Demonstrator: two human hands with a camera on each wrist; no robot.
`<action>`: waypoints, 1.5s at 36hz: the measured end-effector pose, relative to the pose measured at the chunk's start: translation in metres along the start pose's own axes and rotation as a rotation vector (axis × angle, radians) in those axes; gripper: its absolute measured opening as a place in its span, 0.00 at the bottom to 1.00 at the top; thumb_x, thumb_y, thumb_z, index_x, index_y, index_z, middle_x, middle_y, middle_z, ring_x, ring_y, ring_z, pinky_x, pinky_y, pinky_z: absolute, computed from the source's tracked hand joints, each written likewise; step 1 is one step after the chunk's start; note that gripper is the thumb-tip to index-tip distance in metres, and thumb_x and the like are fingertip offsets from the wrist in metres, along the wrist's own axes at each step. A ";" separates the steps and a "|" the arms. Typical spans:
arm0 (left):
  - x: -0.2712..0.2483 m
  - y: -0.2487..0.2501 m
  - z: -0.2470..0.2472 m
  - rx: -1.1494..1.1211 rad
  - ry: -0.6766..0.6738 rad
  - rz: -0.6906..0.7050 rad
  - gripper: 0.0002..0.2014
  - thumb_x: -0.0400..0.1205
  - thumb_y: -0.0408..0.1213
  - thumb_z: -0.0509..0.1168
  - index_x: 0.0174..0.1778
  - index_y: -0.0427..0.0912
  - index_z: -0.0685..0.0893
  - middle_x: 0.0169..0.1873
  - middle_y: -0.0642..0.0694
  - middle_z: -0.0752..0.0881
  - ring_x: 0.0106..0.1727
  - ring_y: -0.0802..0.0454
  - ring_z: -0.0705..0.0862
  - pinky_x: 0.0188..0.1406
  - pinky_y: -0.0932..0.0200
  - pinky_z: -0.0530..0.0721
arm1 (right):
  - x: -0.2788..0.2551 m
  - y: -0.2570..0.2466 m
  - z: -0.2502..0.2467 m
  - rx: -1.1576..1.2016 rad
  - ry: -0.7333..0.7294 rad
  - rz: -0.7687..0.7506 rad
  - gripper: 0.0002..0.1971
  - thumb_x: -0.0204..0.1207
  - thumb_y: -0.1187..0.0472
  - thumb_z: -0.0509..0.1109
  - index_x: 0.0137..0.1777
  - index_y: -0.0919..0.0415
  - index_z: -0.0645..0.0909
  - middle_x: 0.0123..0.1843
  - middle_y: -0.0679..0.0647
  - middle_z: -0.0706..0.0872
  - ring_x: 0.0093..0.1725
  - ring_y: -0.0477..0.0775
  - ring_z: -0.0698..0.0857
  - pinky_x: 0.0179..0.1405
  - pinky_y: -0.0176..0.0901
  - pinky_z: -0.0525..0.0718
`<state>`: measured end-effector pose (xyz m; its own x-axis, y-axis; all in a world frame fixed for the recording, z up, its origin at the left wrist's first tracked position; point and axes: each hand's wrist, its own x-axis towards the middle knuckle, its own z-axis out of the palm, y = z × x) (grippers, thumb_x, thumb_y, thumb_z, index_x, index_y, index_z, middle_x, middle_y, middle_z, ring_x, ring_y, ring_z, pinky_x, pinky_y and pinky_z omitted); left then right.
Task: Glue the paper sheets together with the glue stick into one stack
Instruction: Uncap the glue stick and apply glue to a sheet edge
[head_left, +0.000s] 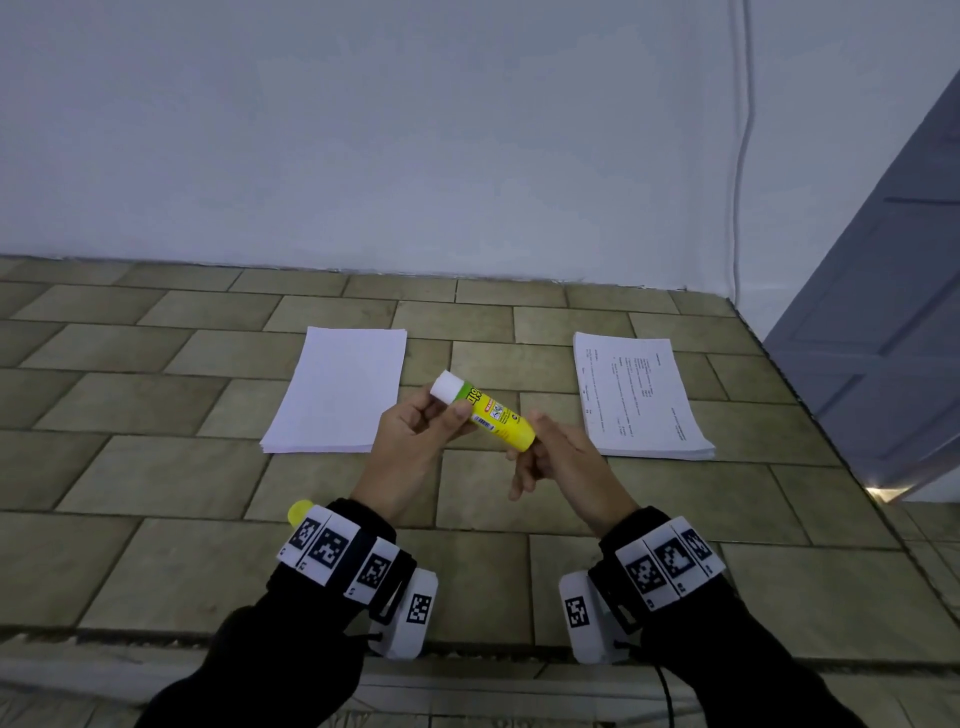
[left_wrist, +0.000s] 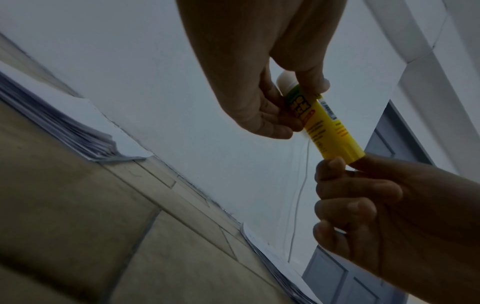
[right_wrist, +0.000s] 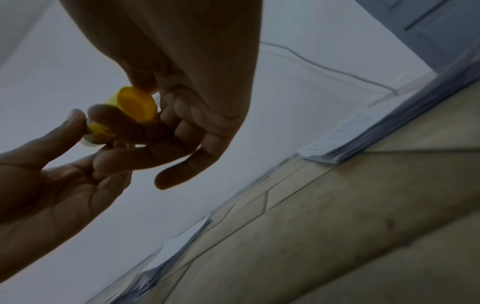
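A yellow glue stick (head_left: 493, 418) is held in the air between both hands, its white glue end (head_left: 448, 385) uncapped and pointing up-left. My left hand (head_left: 439, 413) grips its upper part with thumb and fingers. Thumb and forefinger of my right hand (head_left: 532, 439) pinch its lower end, which shows as a round yellow base (right_wrist: 136, 107) in the right wrist view. In the left wrist view the glue stick (left_wrist: 330, 127) spans both hands. A blank paper stack (head_left: 337, 389) lies behind my left hand, and a printed paper stack (head_left: 641, 400) lies to the right.
A small yellow cap (head_left: 300, 512) sits on the tiled surface (head_left: 156, 467) beside my left wrist. A white wall runs along the back, with a thin cable (head_left: 740, 156) hanging down it. At the right stands a grey door (head_left: 883, 312).
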<state>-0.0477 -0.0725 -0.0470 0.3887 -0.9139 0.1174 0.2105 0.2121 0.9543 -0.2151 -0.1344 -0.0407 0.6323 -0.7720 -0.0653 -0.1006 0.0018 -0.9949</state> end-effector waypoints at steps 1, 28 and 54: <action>0.000 0.000 0.000 0.004 -0.005 -0.001 0.14 0.75 0.38 0.67 0.53 0.35 0.85 0.40 0.50 0.91 0.47 0.57 0.88 0.52 0.63 0.86 | 0.000 0.000 0.001 0.008 0.002 0.012 0.27 0.88 0.51 0.48 0.42 0.68 0.80 0.21 0.54 0.78 0.27 0.56 0.84 0.34 0.36 0.81; -0.001 0.003 -0.004 0.019 0.026 -0.026 0.18 0.77 0.40 0.67 0.58 0.32 0.84 0.46 0.43 0.89 0.53 0.50 0.87 0.63 0.51 0.85 | -0.002 0.005 0.004 0.010 0.005 -0.057 0.06 0.83 0.59 0.63 0.54 0.60 0.76 0.28 0.52 0.84 0.31 0.53 0.84 0.41 0.50 0.83; 0.002 -0.004 -0.002 0.123 -0.018 -0.021 0.10 0.76 0.37 0.71 0.51 0.38 0.85 0.41 0.50 0.91 0.48 0.56 0.88 0.49 0.63 0.86 | -0.001 0.013 0.004 -0.163 0.070 -0.094 0.17 0.78 0.39 0.66 0.58 0.49 0.77 0.49 0.46 0.87 0.45 0.50 0.87 0.43 0.45 0.85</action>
<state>-0.0466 -0.0743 -0.0515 0.3694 -0.9237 0.1011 0.1063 0.1501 0.9829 -0.2144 -0.1311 -0.0539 0.5901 -0.8064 0.0389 -0.1696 -0.1709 -0.9706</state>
